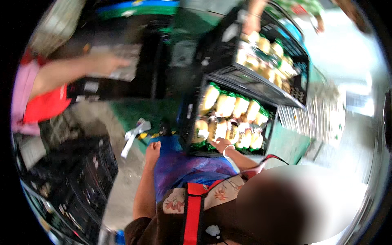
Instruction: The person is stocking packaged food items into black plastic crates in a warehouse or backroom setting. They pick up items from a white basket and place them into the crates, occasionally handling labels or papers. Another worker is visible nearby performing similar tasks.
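Note:
My right hand point(221, 144), with a white bangle on the wrist, lies on the near row of pale yellow, green-topped wrapped packets point(228, 107) in a black plastic crate point(188, 122) just in front of me. Blur hides whether its fingers grip a packet. Left of the crate, my left hand point(153, 148) is curled into a fist over my blue-purple apron point(183, 167), with nothing visible in it.
A second black crate point(216, 49) of the same packets stands behind the first, with another person's hand point(250, 22) at its far rim. At the left, a person's arm point(77, 69) reaches over a grey packet point(122, 61). Stacked black crates point(73, 171) stand at the lower left.

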Available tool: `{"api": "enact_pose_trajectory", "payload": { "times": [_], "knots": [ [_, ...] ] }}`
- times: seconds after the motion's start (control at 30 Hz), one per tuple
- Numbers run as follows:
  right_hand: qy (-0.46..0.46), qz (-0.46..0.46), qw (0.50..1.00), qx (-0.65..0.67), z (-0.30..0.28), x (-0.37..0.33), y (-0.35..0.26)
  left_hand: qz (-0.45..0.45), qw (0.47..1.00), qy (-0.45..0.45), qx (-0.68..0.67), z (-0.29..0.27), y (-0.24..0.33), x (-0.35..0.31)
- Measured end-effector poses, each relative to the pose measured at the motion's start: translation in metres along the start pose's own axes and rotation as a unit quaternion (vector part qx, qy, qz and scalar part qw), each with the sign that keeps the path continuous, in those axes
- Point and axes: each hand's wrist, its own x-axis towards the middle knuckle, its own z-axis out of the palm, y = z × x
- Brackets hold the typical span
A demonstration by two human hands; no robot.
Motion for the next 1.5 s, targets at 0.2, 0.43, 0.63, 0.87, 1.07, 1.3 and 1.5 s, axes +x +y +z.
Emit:
{"api": "enact_pose_trajectory", "payload": {
  "times": [0.2,0.43,0.63,0.87,1.07,1.3,1.5],
  "knots": [
    [0.180,0.314,0.932,0.010,-0.062,-0.046,0.253,0.112,0.988,-0.098,0.041,0.097,0.150,0.034],
    [0.360,0.248,0.880,0.187,-0.110,-0.008,0.399,-0.060,0.995,-0.003,0.078,0.179,0.200,0.062],
    [0.277,0.134,0.840,0.447,-0.124,0.032,0.394,-0.262,0.958,0.116,0.018,0.201,0.259,0.044],
    [0.237,0.158,0.841,0.459,-0.137,0.030,0.413,-0.283,0.957,0.063,0.006,0.215,0.267,0.039],
    [0.157,0.252,0.843,0.448,-0.170,0.032,0.402,-0.298,0.955,0.010,-0.006,0.212,0.260,0.043],
    [0.252,0.271,0.868,0.331,-0.141,0.055,0.394,-0.097,0.940,0.145,0.294,0.192,0.251,0.011],
    [0.423,0.130,0.836,0.325,-0.114,0.056,0.391,-0.151,0.948,0.065,0.274,0.108,0.159,-0.096]
  ]
}}
